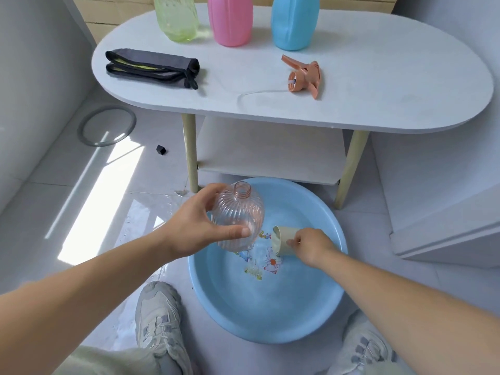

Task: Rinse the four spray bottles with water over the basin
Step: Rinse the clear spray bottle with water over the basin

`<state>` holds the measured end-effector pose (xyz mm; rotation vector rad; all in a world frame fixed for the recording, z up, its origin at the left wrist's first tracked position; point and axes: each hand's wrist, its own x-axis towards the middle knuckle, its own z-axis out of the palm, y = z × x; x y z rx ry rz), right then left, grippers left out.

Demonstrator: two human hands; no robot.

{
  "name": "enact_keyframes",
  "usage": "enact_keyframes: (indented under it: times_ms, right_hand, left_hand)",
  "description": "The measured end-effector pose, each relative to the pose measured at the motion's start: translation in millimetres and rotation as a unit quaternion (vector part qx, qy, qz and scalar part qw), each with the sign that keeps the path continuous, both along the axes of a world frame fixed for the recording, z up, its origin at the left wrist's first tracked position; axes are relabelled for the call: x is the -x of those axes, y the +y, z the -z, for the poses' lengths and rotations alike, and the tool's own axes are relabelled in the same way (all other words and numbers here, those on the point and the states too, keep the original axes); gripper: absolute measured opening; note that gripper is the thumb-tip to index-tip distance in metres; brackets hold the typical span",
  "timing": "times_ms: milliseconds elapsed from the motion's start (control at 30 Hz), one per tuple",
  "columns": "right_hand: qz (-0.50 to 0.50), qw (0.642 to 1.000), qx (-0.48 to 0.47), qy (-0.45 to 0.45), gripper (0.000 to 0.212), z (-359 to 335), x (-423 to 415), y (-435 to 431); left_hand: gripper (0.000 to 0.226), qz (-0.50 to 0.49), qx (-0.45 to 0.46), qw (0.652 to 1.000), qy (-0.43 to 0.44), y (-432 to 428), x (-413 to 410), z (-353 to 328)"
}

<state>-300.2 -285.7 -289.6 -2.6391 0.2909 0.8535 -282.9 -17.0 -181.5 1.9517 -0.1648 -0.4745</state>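
Peach ribbed bottle, cap off, is gripped in the left hand over the blue basin; the right hand clasps a tipped cup. Green, pink and blue bottles wait on the counter (apparently unrinsed).

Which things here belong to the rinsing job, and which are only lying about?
Job: clear ribbed bottle in left hand; cup in right hand; basin; green bottle, pink bottle, blue bottle; orange spray head.

Lying about: folded grey cloth; ring, small black piece on floor.
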Motion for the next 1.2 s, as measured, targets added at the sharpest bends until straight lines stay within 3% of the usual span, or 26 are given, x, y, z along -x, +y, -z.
enact_keyframes:
  times_ms: [267, 400, 667, 1033, 1200]
  right_hand:
    - [0.028, 1.000, -0.008, 0.002, 0.033, 5.8, -0.6, 1.1]
    - [0.107, 0.991, -0.076, 0.000, 0.041, 8.6, -1.0, -3.9]
    - [0.242, 0.934, -0.261, -0.024, 0.034, -17.2, 1.9, -18.1]
    - [0.230, 0.887, -0.380, -0.125, 0.036, -125.6, 14.7, -36.4]
    - [0.249, 0.837, -0.453, -0.180, 0.035, -175.7, 28.1, -46.1]
  left_hand:
    - [0.077, 0.000, 0.016, 1.000, 0.010, -3.0, 1.5, 1.3]
    - [0.077, -0.008, 0.018, 1.000, 0.008, -2.8, 1.0, -2.5]
    - [0.080, -0.014, 0.033, 0.999, -0.001, -2.4, -0.3, -11.4]
    - [0.089, -0.005, 0.069, 0.997, -0.017, -0.4, -4.5, -45.9]
    - [0.082, -0.008, 0.092, 0.995, -0.038, -1.1, -2.5, -67.3]
